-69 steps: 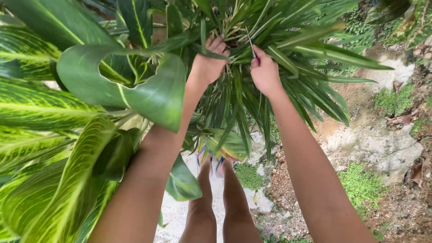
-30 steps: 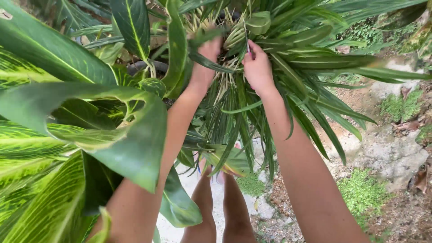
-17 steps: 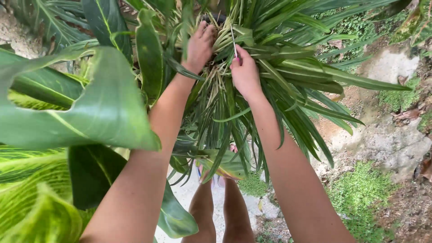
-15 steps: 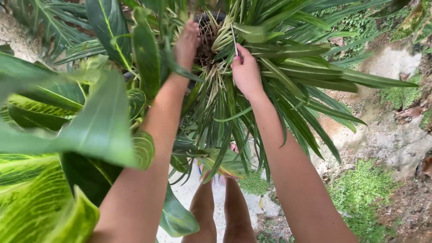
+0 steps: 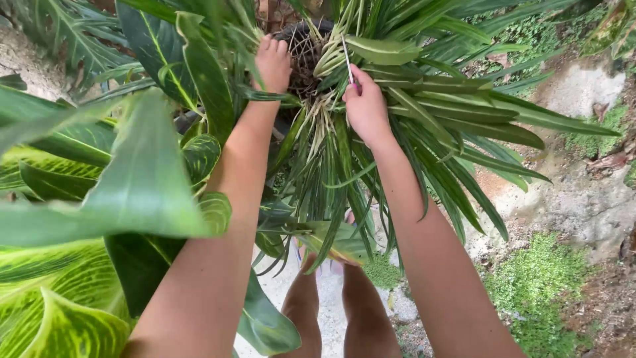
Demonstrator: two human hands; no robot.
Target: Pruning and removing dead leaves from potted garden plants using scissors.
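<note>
Since half a second ago the left hand (image 5: 273, 64) has been drawn back from the dark pot (image 5: 306, 41) rim, its grip loose and empty, while the right hand (image 5: 366, 109) remains closed on thin scissors (image 5: 347, 61) among the strap-leaved plant (image 5: 424, 99).

Bare arms, sleeveless, bare legs

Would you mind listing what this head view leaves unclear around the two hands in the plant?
- Thin tool in the right hand: only a slim blade shows; the fist hides its handle.
- Left hand: fingertips buried among narrow leaves.
- Dark pot: mostly covered by foliage and roots.
- Feet: hidden behind a drooping leaf.
</note>
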